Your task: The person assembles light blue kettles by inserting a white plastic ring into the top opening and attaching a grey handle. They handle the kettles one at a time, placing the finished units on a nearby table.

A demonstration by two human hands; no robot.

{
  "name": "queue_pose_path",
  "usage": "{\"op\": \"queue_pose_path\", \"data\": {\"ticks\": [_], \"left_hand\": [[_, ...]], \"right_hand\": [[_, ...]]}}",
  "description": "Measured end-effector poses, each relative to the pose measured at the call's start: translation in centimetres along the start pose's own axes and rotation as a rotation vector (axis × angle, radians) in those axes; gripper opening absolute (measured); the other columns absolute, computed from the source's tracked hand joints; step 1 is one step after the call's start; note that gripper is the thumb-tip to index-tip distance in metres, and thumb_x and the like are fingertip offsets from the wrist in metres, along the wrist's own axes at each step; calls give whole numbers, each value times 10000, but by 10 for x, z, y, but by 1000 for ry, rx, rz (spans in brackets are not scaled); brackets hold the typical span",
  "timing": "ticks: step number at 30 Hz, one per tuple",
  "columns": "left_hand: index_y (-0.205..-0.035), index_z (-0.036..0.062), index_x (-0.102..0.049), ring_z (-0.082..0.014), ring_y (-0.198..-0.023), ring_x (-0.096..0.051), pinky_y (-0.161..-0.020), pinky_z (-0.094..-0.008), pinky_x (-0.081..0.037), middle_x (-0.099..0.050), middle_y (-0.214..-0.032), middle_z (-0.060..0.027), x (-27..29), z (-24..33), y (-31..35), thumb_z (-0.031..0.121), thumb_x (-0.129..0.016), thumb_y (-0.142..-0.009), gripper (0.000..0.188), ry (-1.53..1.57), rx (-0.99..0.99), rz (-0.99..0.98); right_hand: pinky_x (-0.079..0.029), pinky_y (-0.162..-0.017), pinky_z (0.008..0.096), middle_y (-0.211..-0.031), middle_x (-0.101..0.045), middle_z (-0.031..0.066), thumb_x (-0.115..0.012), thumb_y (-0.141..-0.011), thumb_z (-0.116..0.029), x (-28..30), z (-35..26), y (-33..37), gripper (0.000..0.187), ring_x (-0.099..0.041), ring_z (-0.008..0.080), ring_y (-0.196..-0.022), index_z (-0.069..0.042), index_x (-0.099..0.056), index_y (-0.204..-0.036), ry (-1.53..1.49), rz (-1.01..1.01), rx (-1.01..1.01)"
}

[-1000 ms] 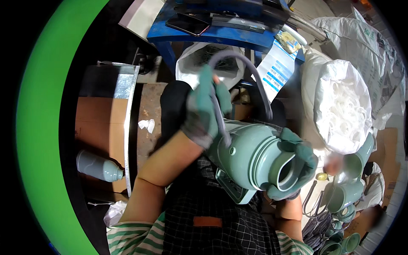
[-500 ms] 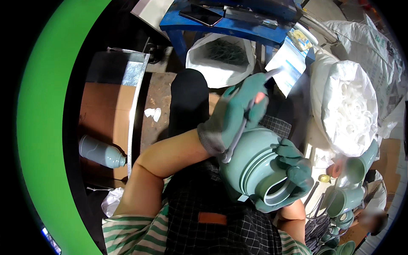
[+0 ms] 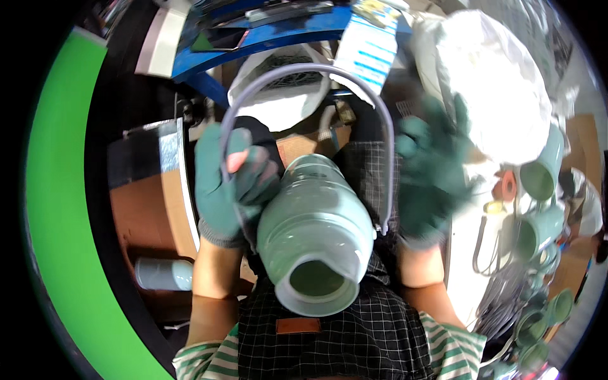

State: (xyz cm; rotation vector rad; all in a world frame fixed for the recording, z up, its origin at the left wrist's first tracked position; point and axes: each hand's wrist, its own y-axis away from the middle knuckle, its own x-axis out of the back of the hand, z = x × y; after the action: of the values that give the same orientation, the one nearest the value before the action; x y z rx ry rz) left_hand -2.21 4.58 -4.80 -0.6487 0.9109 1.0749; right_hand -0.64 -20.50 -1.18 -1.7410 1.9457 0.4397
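Note:
A pale green plastic jug shell [image 3: 320,221], like a vacuum flask casing, rests between my thighs with its wide neck opening tilted toward me. From its sides rises a grey curved carrying handle [image 3: 304,68], arching away from me. The gloved fingers of my left hand [image 3: 231,183] are wrapped round the handle's left arm. My right hand [image 3: 434,171], in a green-coated glove, is to the right of the handle, apart from the shell. It is smeared by motion, but its fingers look spread and I see nothing in them.
At right stand a white sack [image 3: 487,82], more green shells [image 3: 541,228] and a bundle of grey handles [image 3: 500,304]. A blue bench [image 3: 278,38] with a phone lies ahead, a sack of thin strips [image 3: 278,107] beneath. On the left, a cardboard box [image 3: 149,215] holds a grey-green flask [image 3: 161,273].
The shell has turned its opening toward me. My right hand has let go of its neck and moved right. My left hand has shifted left with the handle, which now arches over the shell.

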Motion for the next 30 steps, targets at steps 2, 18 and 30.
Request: {"op": "queue_pose_path", "data": {"ticks": [2, 18, 30], "left_hand": [[-1113, 118, -598, -152, -855, -595, -719, -266, -489, -610, -944, -40, -6, -5, 14, 406, -508, -1098, 302, -250, -168, 209], [-1280, 53, -655, -319, -1181, -643, -1069, -462, -495, -687, -1252, -136, -71, -29, 93, 272, -747, -895, 451, -1121, 98, 386], [-1427, 11, -443, -372, -1355, -507, -1172, -495, -389, -520, -1435, -221, -45, -14, 32, 441, -636, -944, 675, -1190, -595, 273]], "right_hand": [[-536, -774, 232, -1171, -635, 107, -533, -1077, -228, 19, 51, -7, 612, -632, 127, -995, -49, -312, -1619, -4, -287, -171], [-394, -571, 223, -828, -515, 40, -606, -972, -158, -5, 37, 2, 429, -455, 105, -627, -34, -517, -1373, -198, -309, -362], [-500, -1032, 328, -1204, -615, 108, -813, -918, -205, 106, 70, 17, 696, -598, 164, -1149, 11, -456, -1475, 359, 128, -137]]}}
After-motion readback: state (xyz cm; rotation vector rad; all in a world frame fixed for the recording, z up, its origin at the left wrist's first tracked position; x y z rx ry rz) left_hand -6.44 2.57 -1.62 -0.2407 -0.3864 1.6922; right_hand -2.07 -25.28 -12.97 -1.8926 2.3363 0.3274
